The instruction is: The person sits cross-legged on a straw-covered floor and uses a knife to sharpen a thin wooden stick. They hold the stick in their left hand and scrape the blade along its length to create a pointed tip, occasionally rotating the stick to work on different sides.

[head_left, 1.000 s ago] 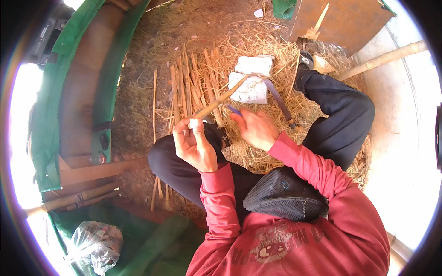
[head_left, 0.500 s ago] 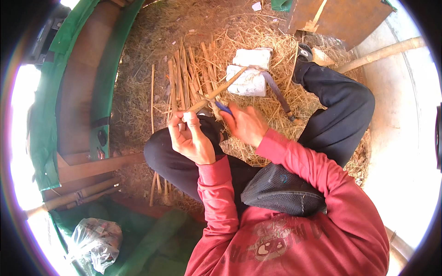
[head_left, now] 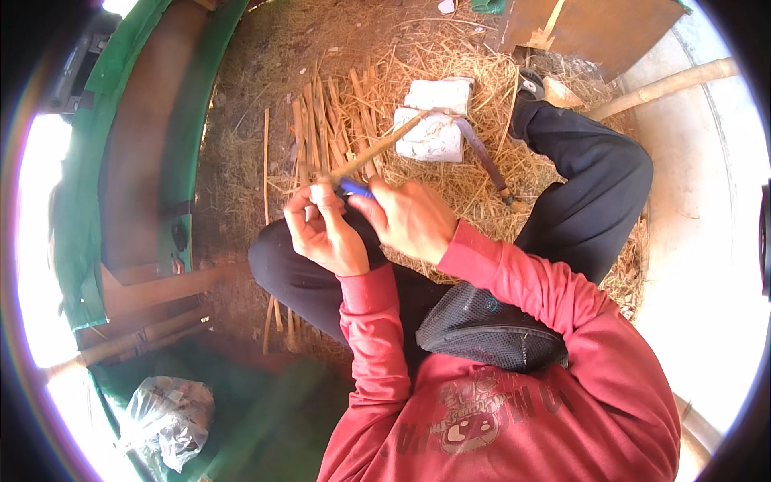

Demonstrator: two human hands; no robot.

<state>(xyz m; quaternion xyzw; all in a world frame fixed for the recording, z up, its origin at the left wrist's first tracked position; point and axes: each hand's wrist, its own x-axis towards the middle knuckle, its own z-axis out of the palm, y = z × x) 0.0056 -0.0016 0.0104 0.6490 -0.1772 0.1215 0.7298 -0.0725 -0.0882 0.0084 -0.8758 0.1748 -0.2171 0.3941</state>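
- Left hand (head_left: 328, 238) is clamped in a pinch grip on the near end of a thin pale-brown stick (head_left: 377, 153)
- Right hand (head_left: 414, 218) is closed around a blue tool (head_left: 354, 187), which meets the stick just beside the left hand; the two hands are close together, though I cannot tell whether they touch, and any blade on the tool is too small to make out
- From the left hand the stick slants away to the right, its far tip in line with two white blocks (head_left: 430, 135); I cannot tell whether it rests on them
- Red sweatshirt (head_left: 514, 418) with a printed picture on the front, and a black mesh pouch (head_left: 490, 329) at the waist
- Black trousers (head_left: 594, 193) on both bent legs, the right one spread out to the side
- Clear plastic bag (head_left: 169, 422), filled, lying on a dark green sheet (head_left: 265, 430) at the lower left
- Curved dark tool (head_left: 482, 157) lying on straw (head_left: 482, 201), between the white blocks and the right leg
- Loose row of split sticks (head_left: 325, 124) on the ground, left of the blocks
- Brown board (head_left: 594, 36) at the far right, with a pale pole (head_left: 666, 90) slanting nearby
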